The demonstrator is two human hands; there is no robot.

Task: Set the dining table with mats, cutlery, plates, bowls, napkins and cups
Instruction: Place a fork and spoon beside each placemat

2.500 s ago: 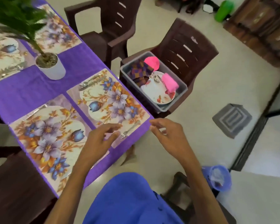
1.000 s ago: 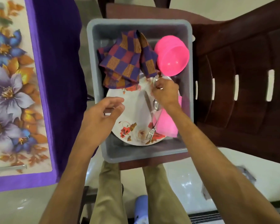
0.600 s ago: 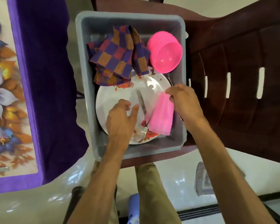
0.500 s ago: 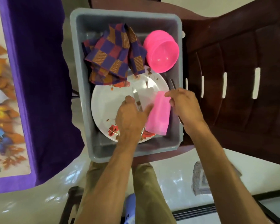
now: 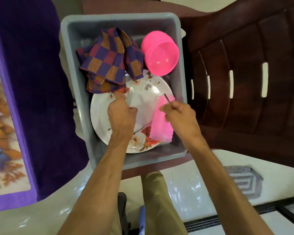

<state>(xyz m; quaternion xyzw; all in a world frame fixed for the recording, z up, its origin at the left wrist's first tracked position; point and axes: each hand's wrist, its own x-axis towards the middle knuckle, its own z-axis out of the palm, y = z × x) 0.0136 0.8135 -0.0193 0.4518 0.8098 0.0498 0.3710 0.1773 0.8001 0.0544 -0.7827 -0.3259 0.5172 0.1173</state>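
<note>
A grey tub (image 5: 71, 53) on a brown chair seat holds a white floral plate (image 5: 100, 119), checked napkins (image 5: 109, 63), pink bowls (image 5: 161, 56) and pink cups (image 5: 161, 129) lying on their side. My left hand (image 5: 121, 116) grips a knife (image 5: 130, 97) over the plate; its blade sticks up past my fingers. My right hand (image 5: 178, 117) pinches a thin piece of cutlery (image 5: 166, 99) above the pink cups; only its dark handle end shows.
The purple tablecloth (image 5: 32, 82) hangs at the left, with a floral mat (image 5: 0, 133) on the table. A brown chair back (image 5: 244, 78) fills the right. My legs and the tiled floor (image 5: 193, 184) are below, with a grey floor mat (image 5: 243, 180) at the right.
I turned from the table's mat to the tub on the chair. My left hand closed on the knife on the plate. My right hand moved off the cups and lifted a thin utensil.
</note>
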